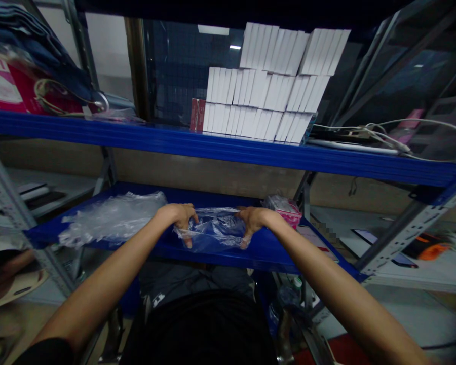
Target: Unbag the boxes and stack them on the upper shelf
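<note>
A clear plastic bag [216, 238] is stretched between my two hands, low over the blue lower shelf [266, 253]. My left hand [182, 219] holds its left side, with the thumb apart from the fingers. On the right side, my right hand [253, 221] grips the film in much the same way. Some fingertips are hidden behind or within the plastic. Beside my left hand lies a heap of clear plastic bags [114, 215]. Just beyond my right hand sits a pink packet [289, 215] with clear wrapping over it.
Rows of white boxes [258, 91] stand stacked on the blue upper shelf [167, 139], with dark red boxes [197, 115] at their left end. White cables [383, 134] lie at the right. A pink box [7, 83] is at the left. Metal posts [399, 238] frame both sides.
</note>
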The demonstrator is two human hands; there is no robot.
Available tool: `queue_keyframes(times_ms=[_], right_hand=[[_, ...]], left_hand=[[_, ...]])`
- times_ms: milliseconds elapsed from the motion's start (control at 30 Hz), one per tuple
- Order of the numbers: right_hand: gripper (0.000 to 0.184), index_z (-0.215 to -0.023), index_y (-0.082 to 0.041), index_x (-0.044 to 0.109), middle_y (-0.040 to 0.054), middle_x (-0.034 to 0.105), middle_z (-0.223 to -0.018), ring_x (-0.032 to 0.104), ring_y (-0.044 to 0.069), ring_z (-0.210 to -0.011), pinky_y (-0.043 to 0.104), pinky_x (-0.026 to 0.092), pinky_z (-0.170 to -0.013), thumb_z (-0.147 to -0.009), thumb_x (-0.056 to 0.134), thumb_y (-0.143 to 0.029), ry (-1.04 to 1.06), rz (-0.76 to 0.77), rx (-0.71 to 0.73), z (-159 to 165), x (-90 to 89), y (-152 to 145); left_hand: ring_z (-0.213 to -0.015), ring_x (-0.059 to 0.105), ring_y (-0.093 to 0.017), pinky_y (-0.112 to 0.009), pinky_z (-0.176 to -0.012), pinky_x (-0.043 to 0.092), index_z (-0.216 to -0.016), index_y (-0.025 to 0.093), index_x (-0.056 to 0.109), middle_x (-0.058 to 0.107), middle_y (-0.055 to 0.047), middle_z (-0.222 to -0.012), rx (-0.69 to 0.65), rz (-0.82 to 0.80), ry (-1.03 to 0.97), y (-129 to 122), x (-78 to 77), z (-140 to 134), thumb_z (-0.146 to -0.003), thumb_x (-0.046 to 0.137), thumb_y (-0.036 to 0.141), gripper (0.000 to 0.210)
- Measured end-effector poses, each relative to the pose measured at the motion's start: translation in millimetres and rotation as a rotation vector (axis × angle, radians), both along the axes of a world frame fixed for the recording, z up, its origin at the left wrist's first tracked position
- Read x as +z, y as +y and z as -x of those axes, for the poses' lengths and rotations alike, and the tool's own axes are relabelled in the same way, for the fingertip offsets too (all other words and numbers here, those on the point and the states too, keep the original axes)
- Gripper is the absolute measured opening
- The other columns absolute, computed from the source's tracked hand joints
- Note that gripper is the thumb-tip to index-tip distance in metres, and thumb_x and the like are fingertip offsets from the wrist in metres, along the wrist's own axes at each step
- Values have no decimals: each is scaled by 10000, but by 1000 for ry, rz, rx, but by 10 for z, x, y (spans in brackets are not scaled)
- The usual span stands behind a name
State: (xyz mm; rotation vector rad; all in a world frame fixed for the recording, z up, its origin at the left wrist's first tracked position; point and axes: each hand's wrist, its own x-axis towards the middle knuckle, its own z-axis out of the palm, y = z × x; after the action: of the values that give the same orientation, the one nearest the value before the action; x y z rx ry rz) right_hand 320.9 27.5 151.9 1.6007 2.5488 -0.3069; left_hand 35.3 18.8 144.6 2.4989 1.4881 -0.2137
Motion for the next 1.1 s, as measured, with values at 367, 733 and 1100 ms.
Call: queue_keyframes(times_ms=[367, 733, 1100], right_hand=[[79, -725, -186, 772, 86, 768, -767, 719, 211, -709, 258, 532, -679, -668, 819, -214, 125, -140, 40, 201, -331, 58], [736, -988, -240, 788, -13, 757, -822, 683, 180, -653, 228, 452, -541, -302, 996, -409, 43, 136, 0, 2, -325, 118], [777, -1169, -268, 754, 110, 567, -1462, 538, 355, -1351, 401, 433, -1106, -508, 928, -637, 174, 146, 116, -209, -299, 276]], left_hand=[[-1498, 294, -519, -770, -1094, 296, -1326, 299, 694, 333, -172, -1664, 32, -104, -49, 105, -411, -375, -912, 633, 510, 468], [-1346, 517, -348, -441, -1069, 465, -1017, 252, 728, 572, -114, -1443, -107, -98, -112, 358, -716, -215, -652, 876, 501, 466], [-1413, 467, -286, -354, -1124, 404, -1008, 225, 787, 584, -89, -1460, -210, -187, -427, 585, -501, -134, -848, 729, 539, 357]])
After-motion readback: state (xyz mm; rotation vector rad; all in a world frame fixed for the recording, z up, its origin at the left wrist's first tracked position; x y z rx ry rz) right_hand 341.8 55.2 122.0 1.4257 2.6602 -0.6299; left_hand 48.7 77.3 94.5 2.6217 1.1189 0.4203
